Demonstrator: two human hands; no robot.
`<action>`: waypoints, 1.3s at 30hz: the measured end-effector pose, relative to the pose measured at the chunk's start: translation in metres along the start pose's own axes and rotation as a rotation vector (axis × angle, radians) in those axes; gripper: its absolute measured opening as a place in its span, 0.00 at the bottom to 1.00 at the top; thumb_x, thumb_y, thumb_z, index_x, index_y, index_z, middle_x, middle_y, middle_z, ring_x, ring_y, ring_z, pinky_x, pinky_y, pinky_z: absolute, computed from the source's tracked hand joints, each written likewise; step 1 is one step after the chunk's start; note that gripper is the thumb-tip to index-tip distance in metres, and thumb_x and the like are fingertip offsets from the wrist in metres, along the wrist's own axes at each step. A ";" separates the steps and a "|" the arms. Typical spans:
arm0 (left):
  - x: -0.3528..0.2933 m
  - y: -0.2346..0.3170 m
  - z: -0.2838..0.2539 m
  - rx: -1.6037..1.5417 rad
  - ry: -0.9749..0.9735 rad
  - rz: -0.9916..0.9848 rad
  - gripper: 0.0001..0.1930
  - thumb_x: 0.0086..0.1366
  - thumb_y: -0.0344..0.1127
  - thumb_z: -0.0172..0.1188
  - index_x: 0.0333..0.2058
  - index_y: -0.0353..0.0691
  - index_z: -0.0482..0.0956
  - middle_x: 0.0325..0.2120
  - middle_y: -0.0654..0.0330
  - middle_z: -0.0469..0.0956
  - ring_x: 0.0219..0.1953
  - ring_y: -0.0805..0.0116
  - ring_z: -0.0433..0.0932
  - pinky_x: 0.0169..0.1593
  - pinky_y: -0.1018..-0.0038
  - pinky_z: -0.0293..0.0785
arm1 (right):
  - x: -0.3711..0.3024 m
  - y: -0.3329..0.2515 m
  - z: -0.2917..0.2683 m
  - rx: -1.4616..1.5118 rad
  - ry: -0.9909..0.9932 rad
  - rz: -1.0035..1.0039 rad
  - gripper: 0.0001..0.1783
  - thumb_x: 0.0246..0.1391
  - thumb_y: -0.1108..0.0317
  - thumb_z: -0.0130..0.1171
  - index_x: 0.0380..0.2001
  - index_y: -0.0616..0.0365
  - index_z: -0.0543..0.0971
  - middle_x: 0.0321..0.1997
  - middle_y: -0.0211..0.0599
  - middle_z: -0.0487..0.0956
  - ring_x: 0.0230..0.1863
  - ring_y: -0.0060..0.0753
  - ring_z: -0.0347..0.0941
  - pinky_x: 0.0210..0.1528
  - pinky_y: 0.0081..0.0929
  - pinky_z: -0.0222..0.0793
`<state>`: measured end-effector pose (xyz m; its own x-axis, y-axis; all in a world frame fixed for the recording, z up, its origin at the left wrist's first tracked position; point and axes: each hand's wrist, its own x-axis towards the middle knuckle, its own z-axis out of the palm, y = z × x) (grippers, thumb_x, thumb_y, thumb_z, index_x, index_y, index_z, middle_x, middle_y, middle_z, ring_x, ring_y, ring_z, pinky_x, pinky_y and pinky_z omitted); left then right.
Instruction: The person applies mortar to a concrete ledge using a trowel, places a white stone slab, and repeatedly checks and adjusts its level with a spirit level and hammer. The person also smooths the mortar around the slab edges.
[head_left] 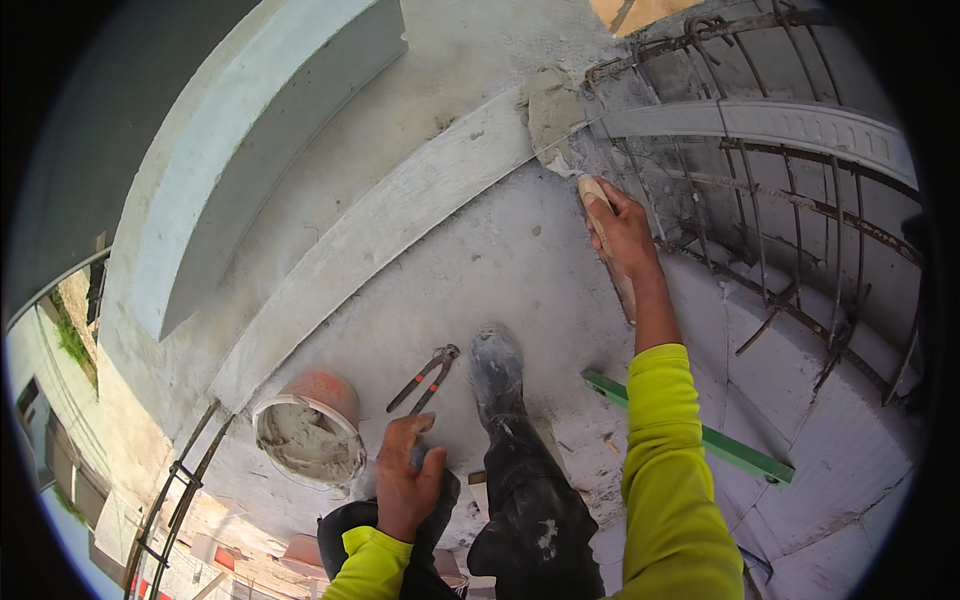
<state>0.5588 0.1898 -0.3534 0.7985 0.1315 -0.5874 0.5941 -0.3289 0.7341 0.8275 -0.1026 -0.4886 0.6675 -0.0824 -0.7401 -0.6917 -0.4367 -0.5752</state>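
Note:
My right hand is closed around the wooden handle of a trowel. The trowel's blade lies mostly hidden at a heap of wet grey mortar, on the far end of a long, pale concrete strip. My left hand hovers over my bent leg with thumb and fingers apart, and nothing shows between them. Left of it stands a reddish bucket of grey mortar. Pincers with orange-red handles lie on the concrete just beyond my left hand.
Rusty rebar runs along white blocks at the right. A green bar lies beneath my right forearm. At the left rise a curved concrete ledge and tied rebar. My boot stands in the middle.

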 end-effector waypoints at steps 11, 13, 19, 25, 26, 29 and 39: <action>0.052 0.005 -0.017 -0.004 0.083 0.241 0.21 0.57 0.24 0.61 0.51 0.34 0.78 0.46 0.48 0.77 0.48 0.53 0.80 0.51 0.65 0.77 | 0.016 0.027 0.016 -0.491 0.365 -0.640 0.29 0.62 0.63 0.60 0.64 0.64 0.73 0.39 0.57 0.81 0.41 0.47 0.81 0.44 0.41 0.75; 0.057 0.006 -0.019 0.005 0.093 0.283 0.21 0.57 0.23 0.60 0.51 0.34 0.78 0.46 0.48 0.77 0.48 0.54 0.80 0.50 0.65 0.77 | 0.021 0.009 0.014 -0.257 0.302 -0.523 0.29 0.63 0.62 0.60 0.64 0.64 0.72 0.36 0.51 0.81 0.35 0.42 0.81 0.39 0.38 0.76; 0.061 0.024 -0.035 -0.139 0.165 0.382 0.20 0.59 0.22 0.57 0.51 0.32 0.78 0.47 0.51 0.77 0.48 0.60 0.81 0.54 0.69 0.78 | -0.010 -0.004 0.012 -0.195 -0.034 -0.133 0.30 0.63 0.61 0.59 0.66 0.59 0.71 0.37 0.43 0.82 0.33 0.34 0.78 0.40 0.31 0.75; 0.036 -0.001 -0.099 -0.245 0.473 0.457 0.19 0.69 0.35 0.56 0.55 0.30 0.76 0.49 0.52 0.78 0.52 0.62 0.81 0.57 0.67 0.77 | -0.020 0.053 0.078 -0.393 0.072 -0.560 0.30 0.62 0.60 0.59 0.65 0.59 0.71 0.45 0.64 0.81 0.48 0.63 0.79 0.51 0.46 0.74; 0.031 -0.018 -0.118 -0.171 0.541 0.451 0.20 0.71 0.38 0.57 0.55 0.31 0.76 0.50 0.52 0.78 0.52 0.61 0.81 0.57 0.66 0.77 | -0.024 0.062 0.083 -0.370 0.035 -0.549 0.30 0.62 0.60 0.58 0.65 0.59 0.70 0.47 0.67 0.80 0.52 0.67 0.78 0.53 0.48 0.73; 0.010 -0.098 -0.173 0.015 0.664 0.337 0.18 0.72 0.35 0.55 0.57 0.34 0.76 0.50 0.54 0.79 0.56 0.62 0.77 0.61 0.66 0.71 | -0.046 0.083 0.086 -0.433 -0.024 -0.570 0.30 0.62 0.60 0.59 0.65 0.60 0.70 0.47 0.64 0.81 0.51 0.64 0.79 0.53 0.45 0.74; -0.118 -0.384 -0.204 -0.129 0.713 -0.479 0.29 0.74 0.57 0.49 0.57 0.35 0.75 0.49 0.55 0.78 0.49 0.63 0.76 0.48 0.68 0.73 | -0.050 0.049 0.055 -0.244 0.091 -0.235 0.27 0.62 0.62 0.60 0.62 0.62 0.74 0.35 0.44 0.82 0.23 0.29 0.74 0.30 0.30 0.73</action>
<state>0.2564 0.4916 -0.4961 0.3035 0.7977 -0.5211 0.8538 0.0151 0.5203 0.7452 -0.0707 -0.4990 0.8304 -0.0290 -0.5565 -0.4370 -0.6534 -0.6181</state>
